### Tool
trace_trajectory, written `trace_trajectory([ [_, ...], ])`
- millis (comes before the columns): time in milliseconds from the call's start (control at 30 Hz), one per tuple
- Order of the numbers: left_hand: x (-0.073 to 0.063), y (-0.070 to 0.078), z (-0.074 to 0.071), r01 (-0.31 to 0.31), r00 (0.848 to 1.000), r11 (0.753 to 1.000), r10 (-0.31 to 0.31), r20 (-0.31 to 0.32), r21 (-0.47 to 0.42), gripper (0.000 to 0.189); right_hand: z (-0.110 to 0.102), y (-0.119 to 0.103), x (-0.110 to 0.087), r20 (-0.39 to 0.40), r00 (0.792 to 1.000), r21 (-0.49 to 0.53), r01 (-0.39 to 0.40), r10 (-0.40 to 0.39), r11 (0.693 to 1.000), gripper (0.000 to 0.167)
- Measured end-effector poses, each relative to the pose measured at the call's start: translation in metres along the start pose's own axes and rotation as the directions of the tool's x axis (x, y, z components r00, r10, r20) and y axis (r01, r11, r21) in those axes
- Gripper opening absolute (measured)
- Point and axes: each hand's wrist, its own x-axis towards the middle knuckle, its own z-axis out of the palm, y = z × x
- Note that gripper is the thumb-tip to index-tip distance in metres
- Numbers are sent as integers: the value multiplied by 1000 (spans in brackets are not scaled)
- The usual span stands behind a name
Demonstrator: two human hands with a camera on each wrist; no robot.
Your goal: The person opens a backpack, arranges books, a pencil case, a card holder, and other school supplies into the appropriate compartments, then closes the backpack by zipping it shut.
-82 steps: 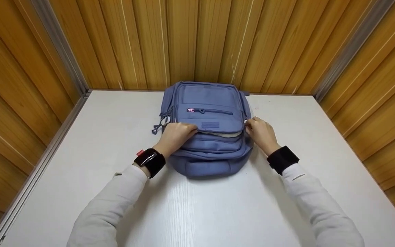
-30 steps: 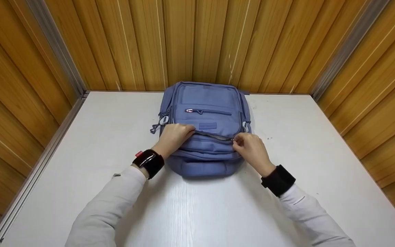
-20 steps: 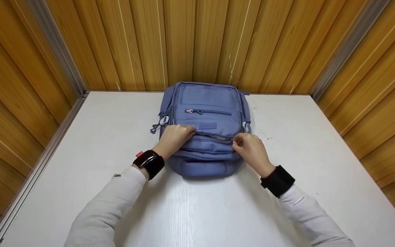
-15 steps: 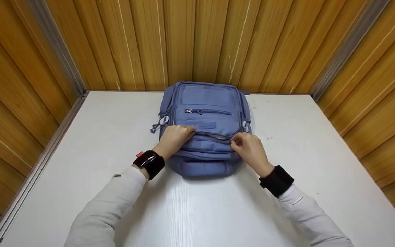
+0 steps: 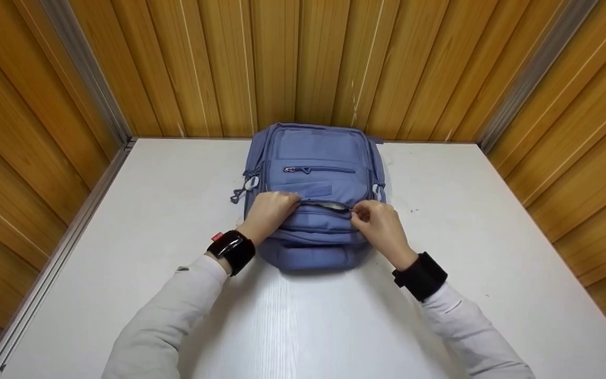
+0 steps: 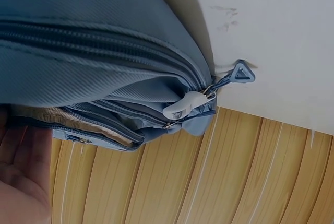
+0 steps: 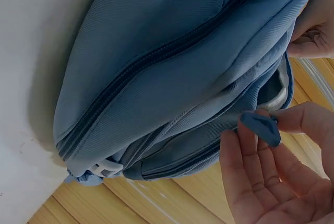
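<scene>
A blue backpack lies on the table, its front pocket partly unzipped. My left hand pinches the upper edge of the pocket opening near its left end; in the left wrist view the fingers are under that edge. At the opening's right end, my right hand pinches the zipper. The right wrist view shows a blue triangular zipper pull between its thumb and fingers. A pale lining shows inside the gap.
The white table has wood-look walls behind and at both sides. Another zipper crosses the pocket front. White pieces hang at both bag sides, with a triangular pull at the left.
My right hand has moved from the bag's right side round to the front and then slightly left, shortening the pocket opening. My left hand stays at the same edge.
</scene>
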Motion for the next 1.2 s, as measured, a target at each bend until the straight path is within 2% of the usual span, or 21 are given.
trace_trajectory([
  [200, -1, 2, -1, 7, 1000, 1000, -7, 11, 0, 22, -1, 4, -5, 10, 999, 8, -47, 47, 999, 6],
  [367, 2, 4, -7, -1, 1000, 1000, 1, 31, 2, 24, -3, 6, -7, 6, 998, 15, -63, 63, 998, 6],
  [567, 1, 5, -13, -34, 999, 999, 34, 22, 20, 27, -4, 6, -9, 0, 999, -50, -53, 53, 997, 5],
  [800, -3, 4, -11, -42, 999, 999, 42, 3, 26, 26, 2, -1, -12, -21, 999, -112, -27, 25, 993, 6],
  [1000, -5, 1, -10, -20, 1000, 999, 20, 9, 39, 24, 7, -9, -11, -18, 1000, -60, -10, 9, 998, 6],
  [1200, -3, -1, -9, -9, 1000, 999, 8, 12, 39, 22, 6, -10, -8, -26, 999, 35, -32, 33, 999, 6],
])
